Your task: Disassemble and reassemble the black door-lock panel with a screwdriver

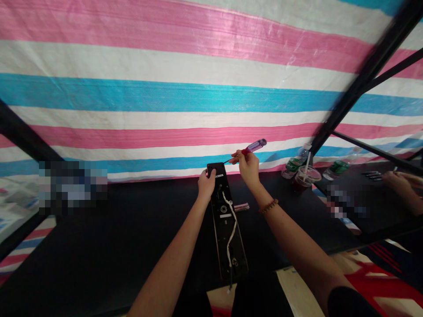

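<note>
A long black panel (pixel 217 229) lies lengthwise on the black table, its far end beside my hands. A white cable (pixel 234 226) runs along it and hangs past its near end. My left hand (pixel 207 183) is closed round the panel's far left edge, thumb on top. In my right hand (pixel 246 165) is a screwdriver (pixel 254 146) with a clear purple and red handle, its shaft slanting down to the panel's far right corner. Whether the tip touches a screw is too small to tell. Right of the panel lies a second pinkish handled item (pixel 242 207).
To the right stand a plastic cup (pixel 307 176) with a straw and a bottle (pixel 293 166); another bottle (pixel 337 169) is farther right. Another person's hands (pixel 398 180) are at the far right, near dark pens (pixel 372 176). A striped sheet (pixel 185 97) hangs behind the table (pixel 132 237).
</note>
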Motion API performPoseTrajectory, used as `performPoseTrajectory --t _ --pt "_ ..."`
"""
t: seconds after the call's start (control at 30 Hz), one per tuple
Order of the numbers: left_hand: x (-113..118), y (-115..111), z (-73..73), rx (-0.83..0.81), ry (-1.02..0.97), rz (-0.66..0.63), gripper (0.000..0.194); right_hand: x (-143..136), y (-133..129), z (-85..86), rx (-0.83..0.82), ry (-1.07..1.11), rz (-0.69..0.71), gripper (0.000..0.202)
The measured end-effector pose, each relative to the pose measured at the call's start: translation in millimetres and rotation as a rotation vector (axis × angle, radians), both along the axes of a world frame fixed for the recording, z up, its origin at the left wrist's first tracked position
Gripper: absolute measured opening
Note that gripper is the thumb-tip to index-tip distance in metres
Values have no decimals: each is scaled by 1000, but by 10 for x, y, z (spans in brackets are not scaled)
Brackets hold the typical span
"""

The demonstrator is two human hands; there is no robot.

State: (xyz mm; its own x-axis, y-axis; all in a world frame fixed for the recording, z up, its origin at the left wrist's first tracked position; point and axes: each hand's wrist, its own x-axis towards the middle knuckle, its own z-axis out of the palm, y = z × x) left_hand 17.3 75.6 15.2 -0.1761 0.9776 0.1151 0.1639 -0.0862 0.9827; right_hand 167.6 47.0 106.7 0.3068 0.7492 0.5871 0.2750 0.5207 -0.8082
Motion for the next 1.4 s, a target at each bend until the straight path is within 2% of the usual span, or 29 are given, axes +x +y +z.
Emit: performPoseTrajectory --t 0.23,0.37,0.7,1.07,1.23,1.4 --pt "13 -50 41 14 6 -6 33 -8 202 198 -50 -72 155 40" --pt "11 -78 59 25 16 -20 30 -43 238 252 -51 -68 180 38" --pt "12 -93 64 45 43 -19 29 -55 212 188 -19 -96 154 33" --pt "13 -94 60 49 25 -25 30 -61 222 205 -19 -80 169 31" --pt "12 -111 31 66 -22 -61 32 -57 279 212 -19 -68 171 30" --pt "-12 -194 -19 101 -87 -124 39 -13 342 215 -51 -35 239 27"
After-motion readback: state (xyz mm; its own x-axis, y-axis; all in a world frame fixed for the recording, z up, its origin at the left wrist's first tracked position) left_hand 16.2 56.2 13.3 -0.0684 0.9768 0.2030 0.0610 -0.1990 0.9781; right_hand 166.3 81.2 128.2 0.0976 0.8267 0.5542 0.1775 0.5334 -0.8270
